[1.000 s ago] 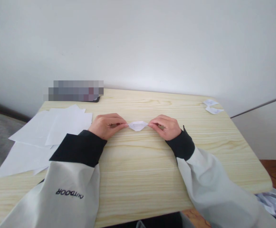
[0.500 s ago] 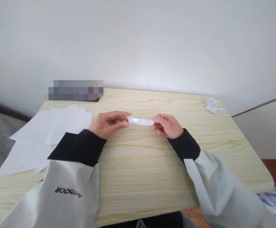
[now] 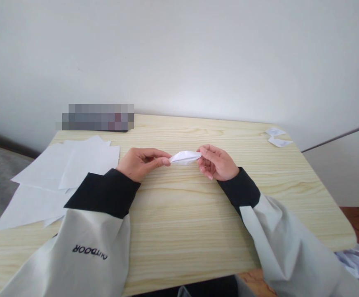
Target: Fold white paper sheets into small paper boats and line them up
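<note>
A small piece of folded white paper (image 3: 185, 157) is stretched between my two hands above the middle of the table, narrow at both ends and wider in the centre. My left hand (image 3: 145, 162) pinches its left tip between thumb and fingers. At the other end, my right hand (image 3: 218, 162) grips the right tip with thumb and forefinger, the remaining fingers curled below. A crease runs along the paper's length.
Loose white sheets (image 3: 43, 169) overlap on the left of the wooden table (image 3: 191, 231). Behind them lies a dark, pixelated object (image 3: 97, 118). Two small folded papers (image 3: 280, 142) rest at the far right corner. Crumpled white material (image 3: 358, 264) shows below the right edge, and a white wall (image 3: 198, 57) stands behind.
My left fingers have closed on the paper's left tip, which was by their open fingertips before. The paper has turned and now shows a wider, creased face.
</note>
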Tool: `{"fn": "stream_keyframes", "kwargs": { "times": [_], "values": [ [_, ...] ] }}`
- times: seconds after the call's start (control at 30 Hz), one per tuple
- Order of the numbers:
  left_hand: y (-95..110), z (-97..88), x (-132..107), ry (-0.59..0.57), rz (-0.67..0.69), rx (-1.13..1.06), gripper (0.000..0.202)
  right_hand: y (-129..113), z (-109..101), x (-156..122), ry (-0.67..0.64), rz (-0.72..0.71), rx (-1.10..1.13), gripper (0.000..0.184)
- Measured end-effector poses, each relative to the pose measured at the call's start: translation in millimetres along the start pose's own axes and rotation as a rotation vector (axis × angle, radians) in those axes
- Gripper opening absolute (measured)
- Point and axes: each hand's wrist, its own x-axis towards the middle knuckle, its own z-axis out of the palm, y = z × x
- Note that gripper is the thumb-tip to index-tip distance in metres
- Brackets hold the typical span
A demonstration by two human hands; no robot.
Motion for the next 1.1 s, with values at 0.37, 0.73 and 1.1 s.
{"fn": "stream_keyframes", "kwargs": {
  "times": [0.37, 0.73, 1.1],
  "values": [
    [-0.2, 0.1, 2.3, 0.037, 0.008, -0.093, 0.036, 16.4, 2.3, -6.1, 0.05, -0.45, -0.407, 0.026],
    [9.0, 19.1, 0.9, -0.038, 0.13, -0.053, 0.028, 16.3, 11.5, -10.6, -0.037, -0.473, -0.451, 0.023],
    [5.6, 21.8, 1.1, 0.023, 0.039, -0.296, 0.025, 18.9, 16.5, -4.5, -0.033, -0.279, -0.243, 0.039]
  ]
}}
